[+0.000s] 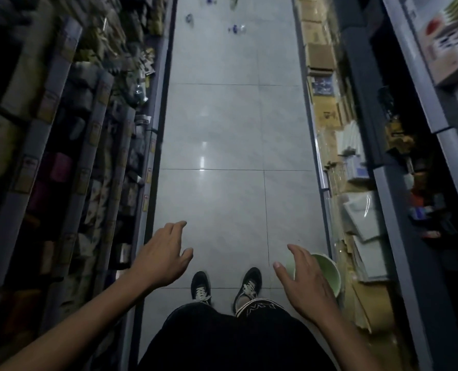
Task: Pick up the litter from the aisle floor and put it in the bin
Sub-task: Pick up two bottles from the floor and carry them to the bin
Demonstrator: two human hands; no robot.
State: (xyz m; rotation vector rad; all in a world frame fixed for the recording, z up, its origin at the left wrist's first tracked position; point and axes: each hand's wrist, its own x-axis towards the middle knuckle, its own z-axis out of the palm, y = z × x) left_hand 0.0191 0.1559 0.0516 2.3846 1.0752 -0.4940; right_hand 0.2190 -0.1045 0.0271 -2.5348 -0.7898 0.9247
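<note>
Far up the aisle, pieces of litter lie on the pale tiles: a clear plastic bottle with a blue label (236, 29), a small blue-and-clear scrap (189, 19) to its left, and further blurred bits at the top edge. A light green bin (329, 274) stands on the floor by the right shelf, beside my right foot. My right hand (305, 279) hovers over its near rim with relaxed fingers, holding nothing. My left hand (163, 255) is held out over the floor, fingers spread and loose, also empty.
Stocked shelves line both sides of the narrow aisle: dark packets on the left shelving (94, 145), cardboard boxes and white packs on the right shelving (337, 135). My black shoes (201, 286) stand on the tiled floor (233, 129) between them.
</note>
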